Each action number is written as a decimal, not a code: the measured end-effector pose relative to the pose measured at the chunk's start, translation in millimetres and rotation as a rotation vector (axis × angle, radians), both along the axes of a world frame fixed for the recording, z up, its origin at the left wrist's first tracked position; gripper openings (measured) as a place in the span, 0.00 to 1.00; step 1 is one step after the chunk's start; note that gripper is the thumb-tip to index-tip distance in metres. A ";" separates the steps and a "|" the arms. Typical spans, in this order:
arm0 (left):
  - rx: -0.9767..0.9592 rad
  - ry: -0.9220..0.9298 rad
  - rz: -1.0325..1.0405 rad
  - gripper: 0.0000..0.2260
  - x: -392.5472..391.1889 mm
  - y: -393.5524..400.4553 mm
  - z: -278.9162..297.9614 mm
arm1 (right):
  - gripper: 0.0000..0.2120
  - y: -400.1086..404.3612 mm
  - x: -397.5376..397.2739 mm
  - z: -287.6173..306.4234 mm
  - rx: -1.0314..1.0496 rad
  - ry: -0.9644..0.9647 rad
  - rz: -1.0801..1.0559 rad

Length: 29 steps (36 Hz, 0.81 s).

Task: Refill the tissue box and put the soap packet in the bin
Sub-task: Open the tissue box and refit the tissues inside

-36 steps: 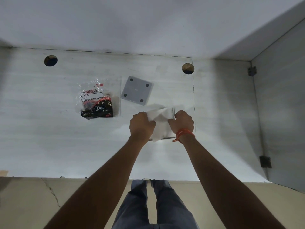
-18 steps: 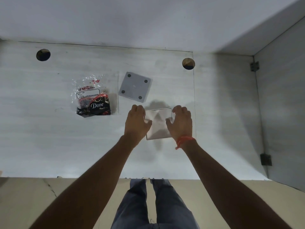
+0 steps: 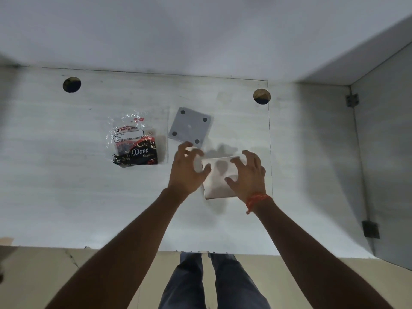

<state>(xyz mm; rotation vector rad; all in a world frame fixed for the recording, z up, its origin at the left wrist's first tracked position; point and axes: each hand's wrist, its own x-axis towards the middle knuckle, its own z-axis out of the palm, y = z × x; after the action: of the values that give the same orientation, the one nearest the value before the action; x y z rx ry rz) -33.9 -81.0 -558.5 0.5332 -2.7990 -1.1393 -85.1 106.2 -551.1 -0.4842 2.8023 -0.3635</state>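
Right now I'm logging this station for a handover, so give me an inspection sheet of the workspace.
Surface: pale counter, two round holes near the back.
Job's things: tissue box between the hands; grey lid lying apart behind it; soap packet on a clear tissue wrapper.
Clutter: nothing seen.
Grippers: left hand and right hand open, fingers spread over the box.
Cables: nothing seen.
Surroundings: wall behind, glass panel to the right; no bin in view.

Dim, bluish light from above. The tabletop glows pale at centre and darkens rightward. Both hands' fingers are motion-blurred, casting soft shadows on the box between the grips. Wide-angle bending at the edges.
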 end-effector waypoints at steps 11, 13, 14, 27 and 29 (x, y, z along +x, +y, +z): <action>0.035 -0.505 0.340 0.47 -103.3 -38.7 -6.7 | 0.18 -30.3 -43.4 9.7 -0.410 -0.065 -0.245; 0.015 -0.533 0.340 0.45 -108.6 -41.6 -7.4 | 0.21 -40.9 -54.3 9.3 -0.372 -0.176 -0.257; 0.024 -0.533 0.345 0.44 -110.7 -42.1 -8.0 | 0.21 -46.2 -60.1 8.2 -0.349 -0.229 -0.255; 0.171 -0.329 0.437 0.12 -88.8 -37.0 -8.9 | 0.06 -88.5 -86.0 -2.4 -0.501 -0.438 -0.441; 0.254 -0.223 0.449 0.12 -78.9 -28.2 7.4 | 0.11 -84.7 -82.0 10.4 -0.610 -0.304 -0.481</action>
<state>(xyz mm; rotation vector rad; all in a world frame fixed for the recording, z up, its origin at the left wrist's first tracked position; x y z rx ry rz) -112.9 -109.3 -551.1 1.3045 -2.5046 -1.3977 -167.1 21.5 -540.7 0.1446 2.4369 -1.2890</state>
